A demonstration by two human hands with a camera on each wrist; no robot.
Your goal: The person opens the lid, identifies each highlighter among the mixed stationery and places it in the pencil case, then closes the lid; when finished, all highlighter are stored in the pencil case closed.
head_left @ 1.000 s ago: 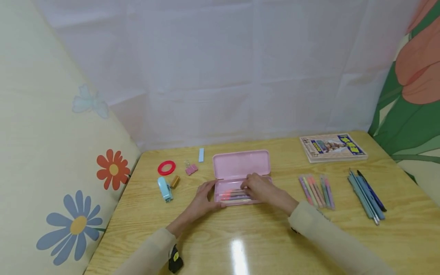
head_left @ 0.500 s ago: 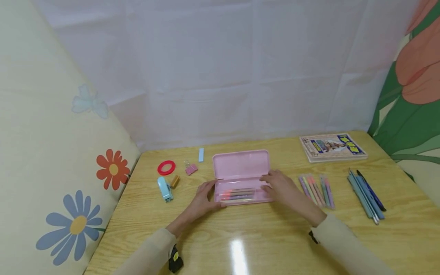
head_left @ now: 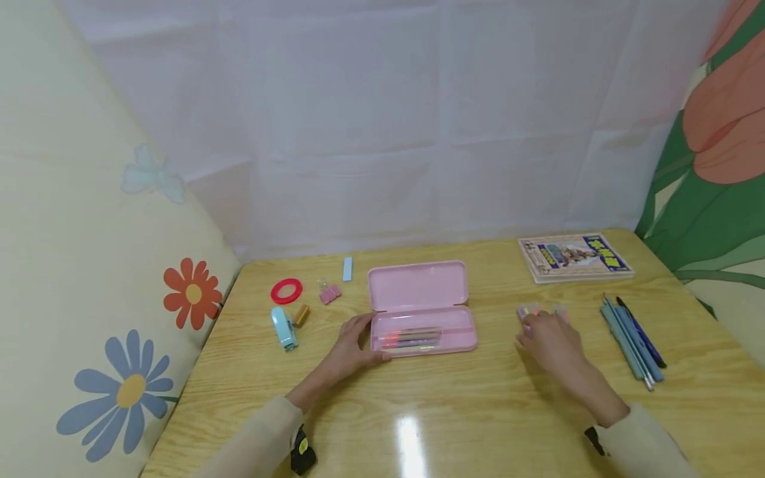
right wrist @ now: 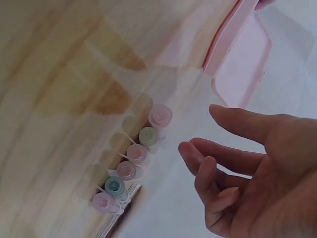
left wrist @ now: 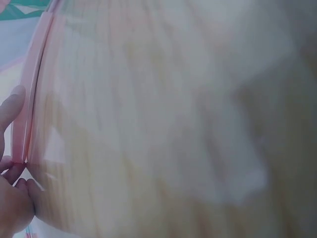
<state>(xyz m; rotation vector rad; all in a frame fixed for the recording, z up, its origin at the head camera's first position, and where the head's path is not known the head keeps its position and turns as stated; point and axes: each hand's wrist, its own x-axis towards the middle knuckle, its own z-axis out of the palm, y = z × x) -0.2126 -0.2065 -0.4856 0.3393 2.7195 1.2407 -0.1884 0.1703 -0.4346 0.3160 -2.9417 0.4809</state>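
Head view: open pink case lay mid-surface, lid folded back away from the person, a few pens lengthwise in the tray. Left hand rested against the case's left end, fingers curved about the corner, steadying it. Right hand was over the row of pastel markers to the right of the case, covering most of them; only their far tips showed. The markers' long axes ran away from the person, roughly crosswise to the case's length. Right hand was plainly the nearer to them; left was well apart, beyond the case. Blue pens lay farther right, a book behind them; tape ring, stapler and clip left of the case. Left wrist view: mostly blurred wood grain; fingertips touched the case's pink edge. Right wrist view: right hand loose and unclenched, fingers slightly bent, holding nothing, poised just above the marker caps, which stood in a line end-on to the camera; the case beyond.
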